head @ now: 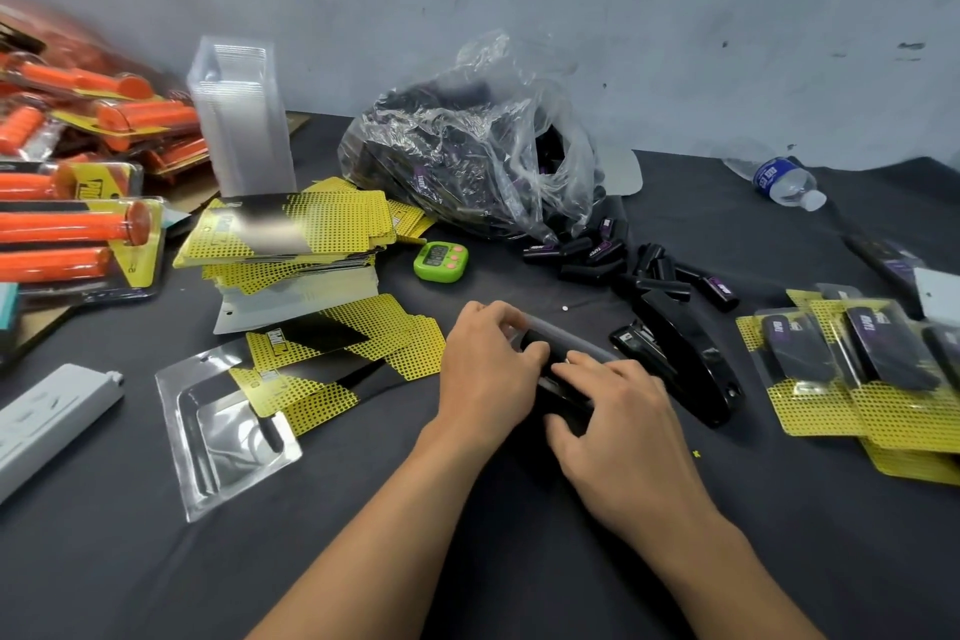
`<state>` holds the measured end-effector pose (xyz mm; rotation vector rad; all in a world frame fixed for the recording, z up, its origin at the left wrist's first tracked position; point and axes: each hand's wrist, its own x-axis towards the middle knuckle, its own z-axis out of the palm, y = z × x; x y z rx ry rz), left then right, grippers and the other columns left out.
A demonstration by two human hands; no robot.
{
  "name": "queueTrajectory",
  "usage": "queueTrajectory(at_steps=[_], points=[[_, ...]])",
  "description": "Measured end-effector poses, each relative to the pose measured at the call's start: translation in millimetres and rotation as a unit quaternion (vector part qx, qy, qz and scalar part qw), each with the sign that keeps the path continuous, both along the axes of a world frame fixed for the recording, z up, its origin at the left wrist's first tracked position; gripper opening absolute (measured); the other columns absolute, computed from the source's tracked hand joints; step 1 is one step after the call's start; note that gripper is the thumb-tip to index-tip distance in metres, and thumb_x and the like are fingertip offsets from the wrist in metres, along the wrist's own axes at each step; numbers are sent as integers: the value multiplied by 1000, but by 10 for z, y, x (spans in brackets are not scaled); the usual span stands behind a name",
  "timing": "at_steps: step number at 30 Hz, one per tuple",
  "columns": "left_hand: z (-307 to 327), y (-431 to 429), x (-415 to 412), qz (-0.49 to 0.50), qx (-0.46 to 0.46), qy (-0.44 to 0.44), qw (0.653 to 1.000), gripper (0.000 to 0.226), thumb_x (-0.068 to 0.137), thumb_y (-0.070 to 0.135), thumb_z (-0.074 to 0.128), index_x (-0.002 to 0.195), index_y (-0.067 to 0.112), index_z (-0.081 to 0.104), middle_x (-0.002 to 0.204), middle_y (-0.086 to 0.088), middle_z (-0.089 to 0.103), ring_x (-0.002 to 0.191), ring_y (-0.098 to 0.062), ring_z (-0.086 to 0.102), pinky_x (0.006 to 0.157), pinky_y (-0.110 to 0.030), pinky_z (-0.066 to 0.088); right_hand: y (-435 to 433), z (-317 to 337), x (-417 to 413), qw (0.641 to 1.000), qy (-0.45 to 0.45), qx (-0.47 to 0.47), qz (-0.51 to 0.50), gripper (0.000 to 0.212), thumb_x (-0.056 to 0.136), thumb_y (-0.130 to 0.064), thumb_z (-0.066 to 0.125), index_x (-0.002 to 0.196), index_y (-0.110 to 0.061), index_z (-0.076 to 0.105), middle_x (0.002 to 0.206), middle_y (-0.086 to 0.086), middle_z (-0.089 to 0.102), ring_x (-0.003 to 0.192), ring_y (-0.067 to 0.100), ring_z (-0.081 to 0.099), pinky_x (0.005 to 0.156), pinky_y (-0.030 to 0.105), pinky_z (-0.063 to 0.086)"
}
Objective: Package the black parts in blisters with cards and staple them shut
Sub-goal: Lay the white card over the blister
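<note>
"Black part (550, 353), where is it?"

"Between both hands, mid-table (130, 561), seated in a clear blister (571, 330). The left hand (485, 364) has its fingers curled over the far end and the right hand (618, 424) is curled round the near end. Both grip the blister."

"How will it handle?"

"I'd judge the part light, rigid and short, and likely to roll if let go. The blister is the tricky bit. It's thin, glossy plastic, probably slippery and springy, so it may crease or pop open if squeezed in the middle. Better to hold it by the flat rim and press the edges together there."

"Is a card in?"

"Can't tell, the hands hide it. The cards (291, 229) are stacked to the left. They look thin and bendy, so one should go in flat."

"And the stapler?"

"The stapler (685, 359) lies just right of the right hand. It looks solid and heavier than the rest. Loose parts (623, 265) lie beyond it, spilling from the bag (467, 146), and finished packs (857, 369) lie further right."
</note>
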<state>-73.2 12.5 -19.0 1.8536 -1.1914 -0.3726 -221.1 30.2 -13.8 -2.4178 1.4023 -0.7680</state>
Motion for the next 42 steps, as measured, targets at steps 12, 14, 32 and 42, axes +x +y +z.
queueTrajectory(at_steps=[12,14,32,42], points=[[429,205,212,229,-252,-61,938,18,79,9,68,93,21,67,92,7,57,88,-18,52,81,-35,43,-34,117,435,987,-110,-66,96,31,85,-9,70,111,-25,76,113,-4,70,108,15,59,96,25,47],[514,258,384,273,-274,-45,921,22,73,8,64,91,21,65,88,8,57,85,-15,46,82,-31,37,-71,181,738,986,-78,-17,144,26,88,-12,65,110,-25,73,112,2,67,105,23,62,91,28,47],[522,353,829,308,-242,87,916,25,74,4,58,75,29,63,76,9,57,85,-17,49,86,-49,47,-121,233,1463,979,116,-38,165,15,91,-17,60,78,-20,54,93,10,74,89,41,65,67,40,38],[542,274,533,-5,-268,261,927,41,87,44,63,128,40,65,116,16,67,105,-1,62,89,-22,51,-414,636,537,960,-272,59,8,29,97,-10,57,97,-30,78,89,-18,77,83,7,71,76,37,58]])
